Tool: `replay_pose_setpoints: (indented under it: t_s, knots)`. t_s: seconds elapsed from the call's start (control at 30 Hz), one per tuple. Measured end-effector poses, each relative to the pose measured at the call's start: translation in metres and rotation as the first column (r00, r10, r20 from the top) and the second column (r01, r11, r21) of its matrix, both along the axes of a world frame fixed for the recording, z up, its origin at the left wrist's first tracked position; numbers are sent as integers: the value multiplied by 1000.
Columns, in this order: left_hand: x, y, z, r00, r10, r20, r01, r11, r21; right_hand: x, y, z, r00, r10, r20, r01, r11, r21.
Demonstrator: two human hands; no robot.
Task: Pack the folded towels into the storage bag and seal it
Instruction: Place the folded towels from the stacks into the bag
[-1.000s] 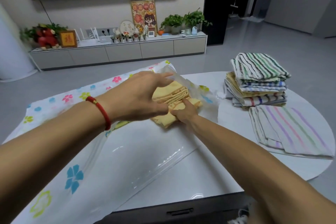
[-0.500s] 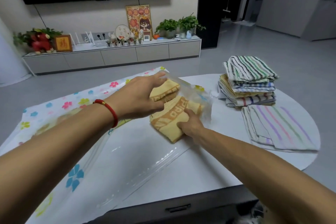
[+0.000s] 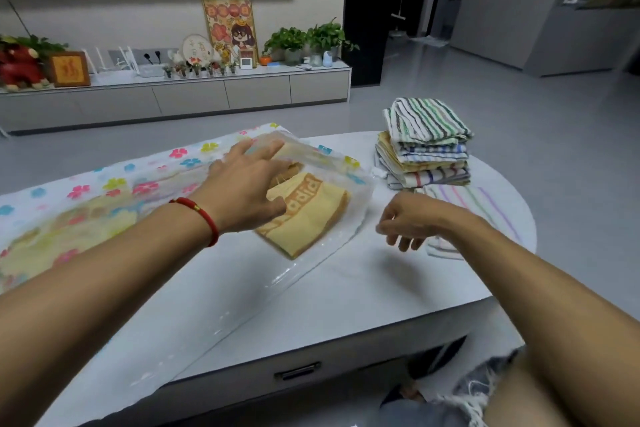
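Note:
A clear storage bag printed with coloured flowers lies across the white table. A folded yellow towel with orange lettering lies inside its open end. My left hand reaches into the bag mouth, its fingers under the top plastic layer and its thumb on the yellow towel. My right hand hovers just right of the bag with loosely curled fingers, holding nothing. A stack of folded striped towels stands at the table's far right. One flat striped towel lies in front of the stack.
More yellow cloth shows blurred through the bag at the far left. The table's front edge has a drawer handle. A TV cabinet with plants and frames stands across grey floor. My knee is at the lower right.
My right hand has let go of the yellow towel and drawn back to the right, out of the bag. The towel now lies further inside the bag mouth. My left hand stays there.

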State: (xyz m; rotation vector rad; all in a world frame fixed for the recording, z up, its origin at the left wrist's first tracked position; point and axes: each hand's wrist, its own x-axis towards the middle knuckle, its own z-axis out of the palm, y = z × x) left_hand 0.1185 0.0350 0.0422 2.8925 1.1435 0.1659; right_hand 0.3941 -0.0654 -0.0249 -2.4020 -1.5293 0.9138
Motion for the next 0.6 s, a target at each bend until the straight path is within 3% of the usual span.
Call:
replay_pose_setpoints:
  t_s: [0.1,0.17,0.37,0.5,0.6]
  knots:
    - [10,-3,-10,1000,-4,-19,4,1000,25,62,-24,-20,913,-224,341,178,971,162]
    - [16,-4,-15,999,9,-30,-8,999,39,97,-37,-43,833,-343,435,239,931,277]
    - [21,-3,-24,998,21,-54,-20,999,32,153,-55,-89,770,-522,366,533,842,81]
    - [21,1,-26,999,40,-32,-40,999,1,171,-60,-86,808,-497,317,466,868,173]
    - [22,4,-27,999,41,-23,-41,999,5,178,-67,-78,839,-537,92,498,824,271]
